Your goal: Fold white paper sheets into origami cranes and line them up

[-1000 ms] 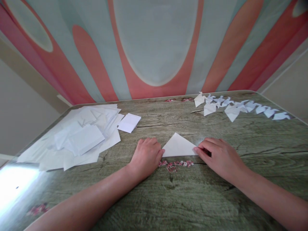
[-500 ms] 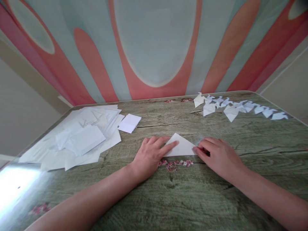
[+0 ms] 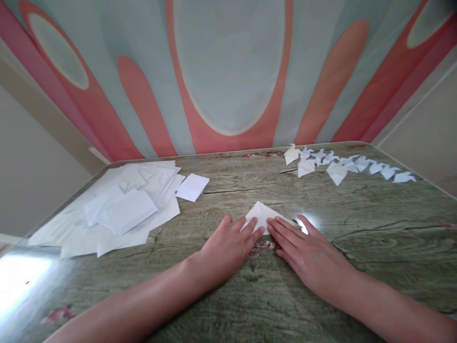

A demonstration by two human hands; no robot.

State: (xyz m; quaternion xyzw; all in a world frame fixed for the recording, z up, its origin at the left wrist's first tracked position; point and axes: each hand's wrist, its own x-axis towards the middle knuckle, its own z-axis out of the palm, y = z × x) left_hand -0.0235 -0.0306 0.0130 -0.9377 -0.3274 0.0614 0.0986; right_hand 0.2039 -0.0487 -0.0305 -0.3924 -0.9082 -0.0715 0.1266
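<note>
A white sheet of paper folded into a triangle (image 3: 260,212) lies flat on the wooden table, its peak pointing away from me. My left hand (image 3: 230,240) rests on its left part, fingers spread and pressing the paper down. Across the right part and lower edge lies my right hand (image 3: 298,243), flat with fingers stretched out. Both hands cover much of the lower half of the triangle, so those folds are hidden.
A loose pile of white paper (image 3: 132,209) spreads over the left of the table (image 3: 228,305). Beside it lies a small stack of paper squares (image 3: 193,186). Several folded paper birds (image 3: 339,170) stand in a row at the back right, before a patterned backdrop (image 3: 228,71).
My right hand has gone from pinching the triangle's right corner to lying flat across the paper, closer to my left hand. My left fingers have shifted lower on the paper. The view has tilted slightly.
</note>
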